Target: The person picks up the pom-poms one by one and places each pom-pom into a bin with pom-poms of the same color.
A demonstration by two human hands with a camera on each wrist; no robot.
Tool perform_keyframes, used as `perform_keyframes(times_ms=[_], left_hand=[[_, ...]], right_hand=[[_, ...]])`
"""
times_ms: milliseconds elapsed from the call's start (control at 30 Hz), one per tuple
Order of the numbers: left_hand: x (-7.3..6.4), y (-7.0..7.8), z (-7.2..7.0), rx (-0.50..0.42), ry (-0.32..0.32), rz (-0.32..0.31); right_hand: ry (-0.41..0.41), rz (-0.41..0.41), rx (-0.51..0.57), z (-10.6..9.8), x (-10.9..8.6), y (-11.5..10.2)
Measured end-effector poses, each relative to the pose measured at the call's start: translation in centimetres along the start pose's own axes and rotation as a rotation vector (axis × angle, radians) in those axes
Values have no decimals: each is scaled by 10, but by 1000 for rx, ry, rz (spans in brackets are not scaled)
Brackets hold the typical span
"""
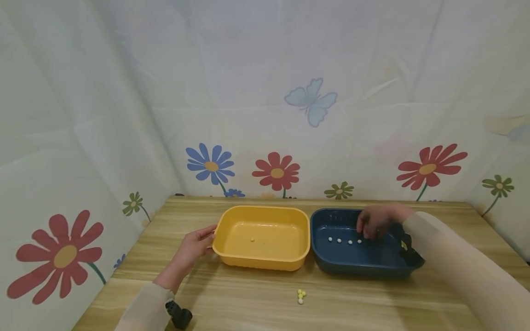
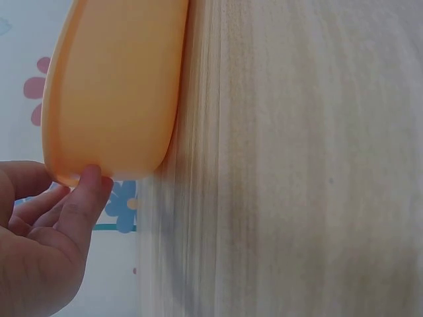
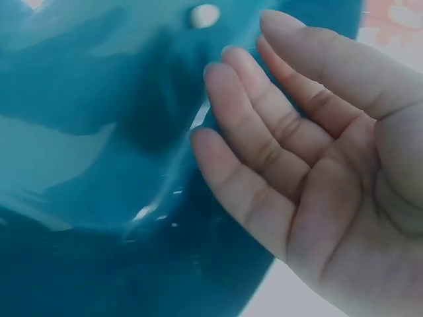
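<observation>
My left hand (image 1: 195,246) holds the left end of a yellow plastic basin (image 1: 265,264), thumb and fingertips at its rim in the left wrist view. One small yellow ball (image 1: 252,239) lies on that basin's floor. Inside the dark blue basin (image 1: 364,269) is my right hand (image 1: 377,221), reaching down over its far side. In the right wrist view its fingers are loosely bent, with nothing showing between them. A small white ball (image 3: 205,16) lies just beyond the fingertips there. Several such white balls (image 1: 339,240) form a row on the blue basin's floor.
On the wooden table (image 1: 232,303), in front of the basins, sits a small cluster of yellow balls (image 1: 300,293) with a whitish ball (image 1: 300,301). The two basins stand side by side. A flower-printed curtain (image 1: 248,92) hangs behind and at the left.
</observation>
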State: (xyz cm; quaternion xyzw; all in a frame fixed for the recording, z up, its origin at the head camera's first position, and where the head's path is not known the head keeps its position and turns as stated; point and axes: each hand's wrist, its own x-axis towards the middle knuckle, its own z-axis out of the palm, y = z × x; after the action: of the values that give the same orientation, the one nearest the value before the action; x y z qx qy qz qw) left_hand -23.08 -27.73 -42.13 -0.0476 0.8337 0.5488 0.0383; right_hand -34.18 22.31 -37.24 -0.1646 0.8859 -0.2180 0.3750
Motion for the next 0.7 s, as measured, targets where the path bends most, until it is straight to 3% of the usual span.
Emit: perform_keyframes(times_ms=[267,533,700], left_hand=[[-1,2,-1,-1,-2,2],[0,1,-1,-3,-4,3],[0,1,-1,3,-4,4]], right_hand=[[207,-179,24,3,-28,-14],[377,-400,119,34,-55,-37],[416,-407,207,60,-64,-52]])
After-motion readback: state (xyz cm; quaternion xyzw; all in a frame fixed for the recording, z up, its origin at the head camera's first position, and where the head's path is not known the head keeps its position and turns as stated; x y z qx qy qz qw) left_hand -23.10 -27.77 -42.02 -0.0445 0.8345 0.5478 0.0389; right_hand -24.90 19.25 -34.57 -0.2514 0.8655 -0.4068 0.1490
